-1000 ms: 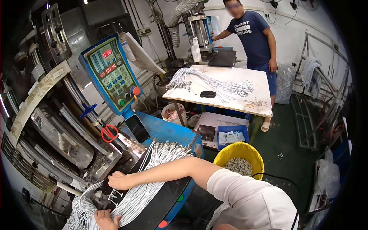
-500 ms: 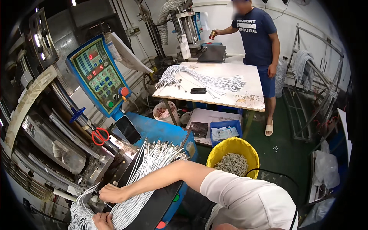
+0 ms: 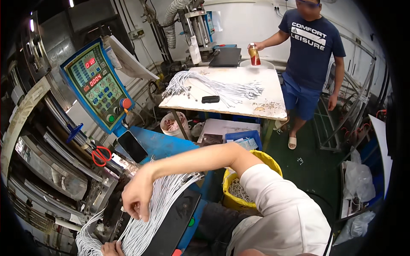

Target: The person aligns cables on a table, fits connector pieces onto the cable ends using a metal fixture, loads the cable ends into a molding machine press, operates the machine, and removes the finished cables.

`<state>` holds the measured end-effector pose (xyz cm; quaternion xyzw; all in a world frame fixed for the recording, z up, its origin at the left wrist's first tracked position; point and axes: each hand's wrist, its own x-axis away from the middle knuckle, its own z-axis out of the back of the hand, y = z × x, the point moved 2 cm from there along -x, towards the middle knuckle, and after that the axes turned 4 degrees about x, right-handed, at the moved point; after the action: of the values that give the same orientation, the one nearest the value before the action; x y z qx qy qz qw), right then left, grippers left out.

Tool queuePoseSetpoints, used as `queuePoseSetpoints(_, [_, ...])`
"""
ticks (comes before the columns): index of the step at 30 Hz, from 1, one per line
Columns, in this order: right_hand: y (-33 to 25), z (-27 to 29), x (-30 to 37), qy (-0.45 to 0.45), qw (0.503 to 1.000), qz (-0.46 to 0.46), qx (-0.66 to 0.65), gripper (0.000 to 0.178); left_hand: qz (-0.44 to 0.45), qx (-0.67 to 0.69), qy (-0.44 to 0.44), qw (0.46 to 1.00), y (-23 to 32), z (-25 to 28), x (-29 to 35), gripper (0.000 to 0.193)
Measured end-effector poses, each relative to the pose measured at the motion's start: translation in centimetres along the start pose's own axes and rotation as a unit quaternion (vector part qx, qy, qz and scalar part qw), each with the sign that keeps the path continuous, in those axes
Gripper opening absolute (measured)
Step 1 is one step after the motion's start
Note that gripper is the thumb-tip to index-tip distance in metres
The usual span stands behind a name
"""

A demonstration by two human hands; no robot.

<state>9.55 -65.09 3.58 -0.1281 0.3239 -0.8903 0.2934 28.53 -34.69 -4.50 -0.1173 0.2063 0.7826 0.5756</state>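
While the right hand [image 3: 137,197] works close against the machine [image 3: 96,187] in the earlier frames, it is now lifted back from there and hangs over the white cables [image 3: 160,211], its forearm crossing above their far ends and hiding part of the yellow bin [image 3: 229,201]. The co-worker [image 3: 314,51], by the far machine half a second ago, now stands nearer, beside the table [image 3: 232,91], with a red and gold can [image 3: 254,54] in one hand.

The right hand is half open, its fingers curled inward and the thumb close to them; a small pale bit shows at its edge, but whether the fingers grip it cannot be told. The left hand [image 3: 112,248] is low at the bottom rim, partly cut off, its fingers bent against the cables; how firmly it holds them is unclear.

The cables lie in a thick, roughly parallel spread over the black plate [image 3: 183,219], beside the machine. Their upper ends fan out and carry small metallic-looking tips, partly behind the forearm. Toward the lower left, past the left hand, more strands droop in a loose, curving bunch.
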Motion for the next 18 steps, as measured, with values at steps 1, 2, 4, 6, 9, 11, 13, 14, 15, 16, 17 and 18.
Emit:
queuePoseSetpoints(1, [1.4,-1.6,-2.6,0.112,0.99,0.018,0.084,0.054,0.005,-0.008,-0.014,1.0,0.3,0.0,-0.4,0.02])
queuePoseSetpoints(2, [2.9,-3.6,-5.3,0.191,0.958,0.015,0.212,0.057,0.015,-0.017,-0.027,0.999,0.4,0.0,-0.4,0.021])
queuePoseSetpoints(4, [4.6,-7.2,-9.6,0.344,0.87,0.034,0.353,0.052,0.022,0.014,-0.005,1.0,0.6,-0.3,-0.7,0.021])
queuePoseSetpoints(6, [5.8,-9.0,-13.3,0.42,0.83,0.063,0.362,0.043,0.049,0.077,0.042,0.995,0.1,-0.7,-0.5,0.023])
queuePoseSetpoints(9, [7.6,-9.7,-16.6,0.329,0.858,-0.015,0.394,0.033,0.065,0.109,0.067,0.99,-0.4,-0.9,0.7,0.023])
queuePoseSetpoints(11, [8.1,-9.4,-15.1,0.293,0.868,-0.056,0.397,0.031,0.07,0.131,0.082,0.986,-0.5,-0.5,0.7,0.024])
queuePoseSetpoints(13, [8.1,-8.8,-12.6,0.216,0.883,-0.124,0.397,0.028,0.083,0.1,0.054,0.99,-0.2,0.1,0.6,0.024])
queuePoseSetpoints(14, [8.2,-8.5,-11.4,0.215,0.882,-0.131,0.399,0.028,0.09,0.085,0.041,0.992,-0.1,0.2,0.4,0.025])
queuePoseSetpoints(15, [8.7,-8.2,-10.1,0.224,0.886,-0.138,0.381,0.028,0.086,0.09,0.041,0.991,0.0,0.1,0.4,0.025])
queuePoseSetpoints(16, [9.1,-8.0,-8.9,0.235,0.89,-0.144,0.364,0.028,0.083,0.08,0.035,0.993,-0.2,0.2,0.4,0.026])
queuePoseSetpoints(17, [9.4,-7.7,-7.9,0.247,0.892,-0.15,0.346,0.028,0.08,0.068,0.029,0.994,-0.4,0.1,0.5,0.027])
queuePoseSetpoints(18, [9.6,-7.8,-7.1,0.245,0.892,-0.153,0.347,0.028,0.08,0.058,0.022,0.995,-0.4,0.0,0.6,0.028])
